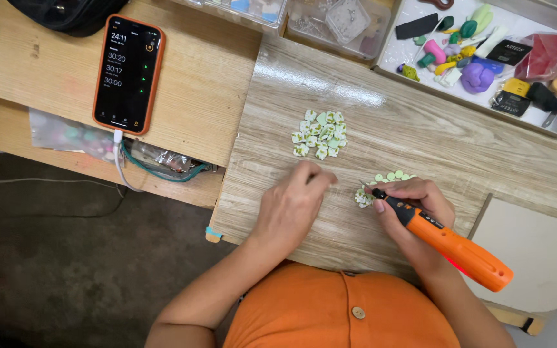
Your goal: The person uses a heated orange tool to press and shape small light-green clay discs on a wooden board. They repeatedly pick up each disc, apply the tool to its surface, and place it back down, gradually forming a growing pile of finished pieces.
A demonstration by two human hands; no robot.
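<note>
Seen from above, a person in an orange buttoned top works at a pale wood-grain board (420, 129) laid over a desk.

At far left, on a lighter wooden desk (207, 84), a phone (128, 74) in an orange case lies face up with its screen lit, a white cable (120, 164) plugged into its lower end. Below it, a shelf holds crumpled clear bags (72, 135).

Moving right onto the board, a small heap of pale green and white clay pieces (320, 134) sits in a loose cluster. Just below it the left hand (291, 205) rests knuckles up, fingers curled with the tips pressed together near the board (whether they pinch a piece cannot be told).

Next comes the right hand (414, 206), closed around an orange and black pen-shaped rotary tool (449, 241); its tip points left, touching a tiny green and white clay piece (361, 196) held at the fingertips. A short row of round green discs (393, 175) lies just above this hand.

At upper right, well apart from the hands, a white tray (402, 29) holds lumps of coloured clay, including a purple one (476, 76), plus small dark packets.
</note>
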